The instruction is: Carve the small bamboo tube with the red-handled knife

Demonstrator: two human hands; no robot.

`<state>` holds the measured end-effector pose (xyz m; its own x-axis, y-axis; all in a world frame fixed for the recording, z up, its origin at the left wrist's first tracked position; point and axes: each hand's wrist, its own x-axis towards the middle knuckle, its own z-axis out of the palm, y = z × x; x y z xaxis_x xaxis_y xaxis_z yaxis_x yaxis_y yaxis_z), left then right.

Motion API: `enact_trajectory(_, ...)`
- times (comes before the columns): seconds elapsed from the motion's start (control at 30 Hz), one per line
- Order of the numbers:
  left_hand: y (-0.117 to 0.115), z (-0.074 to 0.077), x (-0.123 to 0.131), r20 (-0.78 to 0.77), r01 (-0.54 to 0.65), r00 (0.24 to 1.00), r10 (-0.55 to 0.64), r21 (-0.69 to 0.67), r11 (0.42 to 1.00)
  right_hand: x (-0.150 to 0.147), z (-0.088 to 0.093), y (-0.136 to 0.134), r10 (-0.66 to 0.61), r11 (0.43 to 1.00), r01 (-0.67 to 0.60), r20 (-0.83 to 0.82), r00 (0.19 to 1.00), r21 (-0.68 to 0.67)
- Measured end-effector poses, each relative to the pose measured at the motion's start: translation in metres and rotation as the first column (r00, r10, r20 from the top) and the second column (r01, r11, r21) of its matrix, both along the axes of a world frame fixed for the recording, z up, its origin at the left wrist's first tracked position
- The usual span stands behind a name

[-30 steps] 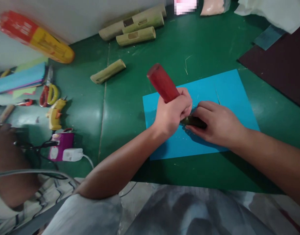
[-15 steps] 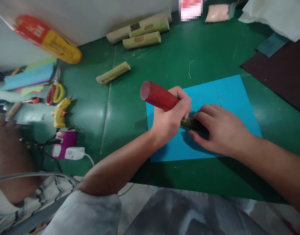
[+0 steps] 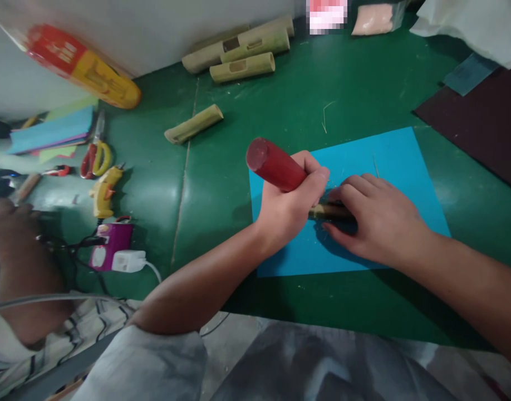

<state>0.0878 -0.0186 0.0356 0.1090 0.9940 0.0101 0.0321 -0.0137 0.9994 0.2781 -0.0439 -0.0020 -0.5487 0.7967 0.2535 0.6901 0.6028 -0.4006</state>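
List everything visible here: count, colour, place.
Handle: 1, red, centre
Workpiece: 1, brownish, centre
Sheet: 1, blue, centre
Tubes: 4+, greenish, back
Scissors: 1, red/yellow, left
Glue gun: 1, yellow, left
Socket: 1, purple, left
Charger: 1, white, left
Papers: several, mixed, left
Tools: 2+, orange/brown, left
Pack: 1, red/yellow, left
Pouch: 1, pink, back
Wrap: 1, white, right
Strip: 1, bluish, right
Board: 1, maroon, right
Table: 1, green, underneath
Co-worker's hand: 1, left
Left hand: 1, on handle
Right hand: 1, on workpiece

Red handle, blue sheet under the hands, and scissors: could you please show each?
Red handle [image 3: 277, 165]: head view, middle of its side.
Blue sheet [image 3: 401, 164]: head view, bare part towards its right edge.
Scissors [image 3: 97, 142]: head view, where blades meet handles.
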Motion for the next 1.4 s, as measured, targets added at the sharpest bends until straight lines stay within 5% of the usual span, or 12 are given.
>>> enact_trajectory(0.23,-0.004,0.008,-0.003,-0.099,0.02,0.995,-0.018,0.025,0.999,-0.001,-0.001,0.0,0.042,0.999,-0.041,-0.041,0.998,0.01)
enact_trajectory(0.57,-0.002,0.003,0.0,0.02,0.039,0.999,-0.039,-0.039,0.998,-0.002,-0.001,0.002,0.029,0.999,-0.031,-0.06,0.998,-0.032)
enact_trajectory(0.97,-0.003,0.003,0.002,-0.009,0.003,1.0,-0.003,-0.038,0.999,-0.001,0.0,0.003,0.041,0.998,-0.044,-0.073,0.997,-0.046)
enact_trajectory(1.2,-0.002,0.003,0.001,-0.025,0.044,0.999,-0.043,0.006,0.999,-0.002,0.0,0.003,0.03,0.997,-0.035,-0.071,0.997,-0.067)
enact_trajectory(1.4,-0.007,-0.006,-0.003,-0.189,0.123,0.978,-0.089,0.176,0.977,-0.008,-0.006,-0.002,-0.025,1.0,0.025,-0.019,1.0,0.012)
